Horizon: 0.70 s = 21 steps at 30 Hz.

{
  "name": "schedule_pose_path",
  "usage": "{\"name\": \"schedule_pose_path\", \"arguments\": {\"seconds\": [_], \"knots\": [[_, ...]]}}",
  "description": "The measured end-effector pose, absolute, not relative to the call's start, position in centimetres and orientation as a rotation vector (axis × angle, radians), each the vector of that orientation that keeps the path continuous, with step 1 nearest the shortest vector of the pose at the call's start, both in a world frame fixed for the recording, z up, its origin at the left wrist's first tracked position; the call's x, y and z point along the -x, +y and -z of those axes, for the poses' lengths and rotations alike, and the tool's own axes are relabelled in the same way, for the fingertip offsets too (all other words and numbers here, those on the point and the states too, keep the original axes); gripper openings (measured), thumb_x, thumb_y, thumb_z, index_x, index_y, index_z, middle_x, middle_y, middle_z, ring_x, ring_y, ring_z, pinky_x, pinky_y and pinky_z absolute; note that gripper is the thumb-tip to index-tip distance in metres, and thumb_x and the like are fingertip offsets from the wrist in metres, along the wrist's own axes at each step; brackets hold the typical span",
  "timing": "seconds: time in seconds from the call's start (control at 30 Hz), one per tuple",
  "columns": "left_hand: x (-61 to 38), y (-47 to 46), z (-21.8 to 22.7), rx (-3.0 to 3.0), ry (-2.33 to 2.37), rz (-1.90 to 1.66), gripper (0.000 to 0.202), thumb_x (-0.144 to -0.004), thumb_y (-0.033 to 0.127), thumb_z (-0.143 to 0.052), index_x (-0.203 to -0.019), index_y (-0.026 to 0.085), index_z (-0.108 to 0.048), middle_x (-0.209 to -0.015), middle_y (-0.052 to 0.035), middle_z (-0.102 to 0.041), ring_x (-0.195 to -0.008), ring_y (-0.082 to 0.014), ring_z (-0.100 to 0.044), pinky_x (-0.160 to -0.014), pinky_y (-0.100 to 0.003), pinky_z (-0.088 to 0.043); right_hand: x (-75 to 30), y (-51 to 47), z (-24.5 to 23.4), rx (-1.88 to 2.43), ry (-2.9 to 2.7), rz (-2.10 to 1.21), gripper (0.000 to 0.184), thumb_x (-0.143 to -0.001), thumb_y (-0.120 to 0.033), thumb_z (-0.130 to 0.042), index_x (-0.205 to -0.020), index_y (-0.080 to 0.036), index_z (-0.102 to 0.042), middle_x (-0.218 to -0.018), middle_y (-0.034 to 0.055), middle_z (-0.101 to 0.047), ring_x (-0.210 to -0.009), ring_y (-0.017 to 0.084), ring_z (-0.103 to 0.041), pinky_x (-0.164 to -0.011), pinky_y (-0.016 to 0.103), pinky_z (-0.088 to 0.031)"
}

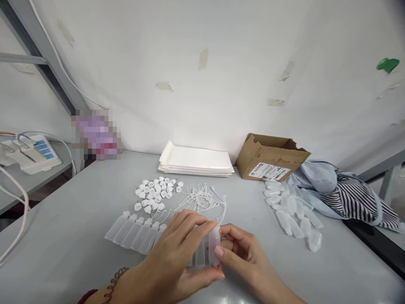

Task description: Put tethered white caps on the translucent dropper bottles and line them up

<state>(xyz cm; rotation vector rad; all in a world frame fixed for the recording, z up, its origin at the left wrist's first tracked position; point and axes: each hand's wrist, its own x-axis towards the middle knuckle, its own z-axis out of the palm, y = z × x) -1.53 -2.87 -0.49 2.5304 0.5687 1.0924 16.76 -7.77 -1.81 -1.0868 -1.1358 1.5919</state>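
Observation:
Both hands hold a small translucent plastic bottle (214, 247) upright near the table's front. My left hand (177, 249) is closed on it, fingertips at the top and thumb at the base. My right hand (242, 257) grips its side between thumb and fingers. A thin white curved strap (223, 213) rises at the bottle's top; how it joins is hidden. Similar bottles (136, 234) lie in a row by my left hand, partly covered by it. Beyond are a pile of white caps (155, 192) and a tangle of thin white looped straps (200, 197).
Loose translucent bottles (291, 204) lie heaped at right. Behind stand a stack of white envelopes (198, 158) and an open cardboard box (268, 158). Blue and striped cloth (357, 196) lies at the right edge. A white device with cables (34, 154) sits on a left shelf.

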Motion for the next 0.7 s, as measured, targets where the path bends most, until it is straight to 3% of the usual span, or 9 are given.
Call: {"name": "schedule_pose_path", "arguments": {"seconds": [0.7], "knots": [[1.16,-2.69,1.20,-2.651,0.511,-1.144,0.040,-0.088,0.019,-0.063,-0.122,0.007,-0.045,-0.097,-0.0107,-0.062,-0.090,-0.0232,-0.054,-0.078,-0.039,-0.050,-16.61,-7.49,1.80,1.145,-1.091,-1.552,0.038,-0.073,-0.049,-0.074,-0.089,-0.018,-0.058,-0.051,-0.0088,-0.045,-0.048,0.006,-0.043,-0.051,0.020,-0.036]]}}
